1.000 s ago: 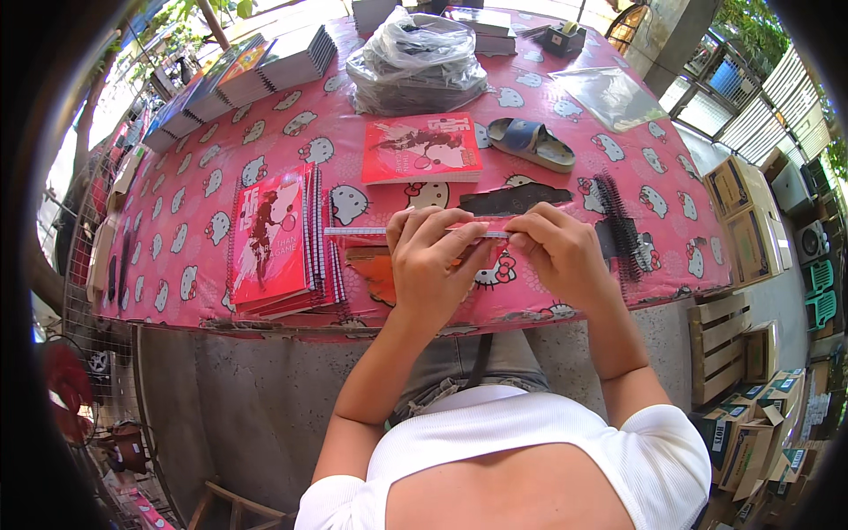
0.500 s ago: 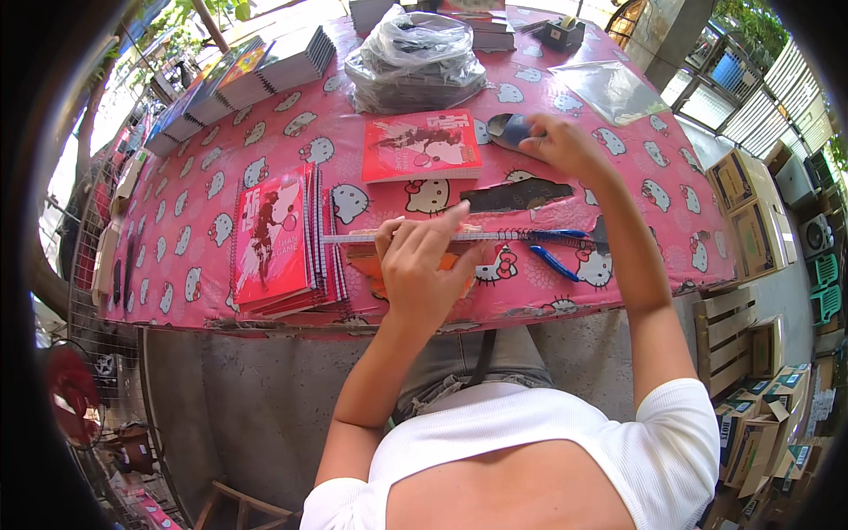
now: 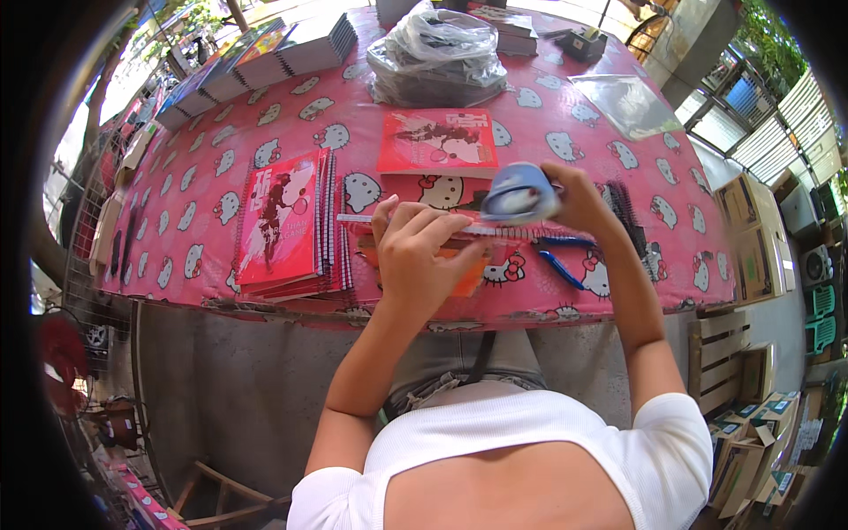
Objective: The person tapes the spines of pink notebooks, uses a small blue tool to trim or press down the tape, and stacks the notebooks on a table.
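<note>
My left hand (image 3: 415, 252) is closed over a spiral notebook (image 3: 355, 218), which is seen nearly edge-on near the table's front. Its thumb points right, below the notebook's edge. A wire coil (image 3: 523, 233) runs out at the notebook's right end. In my right hand (image 3: 579, 201) is a blue-grey rounded object (image 3: 521, 191) with a pale, hollow-looking side. It is raised just above the coil; motion blur hides its exact kind. Blue-handled pliers (image 3: 564, 268) lie to the right of the left hand. An orange surface (image 3: 464, 276) shows under the left hand.
A stack of red spiral notebooks (image 3: 281, 221) lies on the left, with another red notebook (image 3: 438, 141) farther back. Beyond sit a plastic-wrapped bundle (image 3: 437, 62), rows of thick notebooks (image 3: 305, 49), a clear sheet (image 3: 627, 102) and a tape dispenser (image 3: 585, 42). Black coils (image 3: 621, 208) lie right.
My right hand has lifted the blue-grey object off the table and brought it nearer, over the coil end of the notebook. My left hand stays on the notebook. The view has shifted slightly.
</note>
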A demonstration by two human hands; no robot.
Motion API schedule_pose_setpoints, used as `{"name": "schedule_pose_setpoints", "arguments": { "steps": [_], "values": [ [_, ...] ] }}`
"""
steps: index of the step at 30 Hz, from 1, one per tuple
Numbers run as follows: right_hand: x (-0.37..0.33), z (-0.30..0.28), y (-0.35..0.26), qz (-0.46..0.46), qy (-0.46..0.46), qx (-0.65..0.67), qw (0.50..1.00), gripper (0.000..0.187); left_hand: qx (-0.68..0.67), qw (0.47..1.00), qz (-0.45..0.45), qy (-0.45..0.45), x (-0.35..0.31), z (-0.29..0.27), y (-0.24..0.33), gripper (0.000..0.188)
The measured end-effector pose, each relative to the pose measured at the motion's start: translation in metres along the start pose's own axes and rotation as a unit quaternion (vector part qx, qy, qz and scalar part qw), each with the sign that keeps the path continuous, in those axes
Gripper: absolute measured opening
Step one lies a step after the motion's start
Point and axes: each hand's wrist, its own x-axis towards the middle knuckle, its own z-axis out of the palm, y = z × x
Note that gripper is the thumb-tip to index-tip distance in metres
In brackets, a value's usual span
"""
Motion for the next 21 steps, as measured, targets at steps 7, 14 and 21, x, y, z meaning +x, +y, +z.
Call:
{"name": "schedule_pose_setpoints", "arguments": {
  "steps": [7,14,21],
  "values": [
    [0.017,0.004,-0.003,0.028,0.0,-0.13,0.991,0.045,0.018,0.999,-0.031,0.0,0.001,-0.006,0.002,0.056],
    [0.022,0.007,-0.038,-0.007,-0.047,0.231,0.972,0.047,0.113,0.991,-0.066,0.004,-0.001,-0.024,-0.007,0.043],
    [0.045,0.028,-0.05,0.021,-0.047,-0.161,0.986,0.043,0.075,0.988,-0.112,0.077,-0.011,-0.033,-0.034,0.045]
  ]
}}
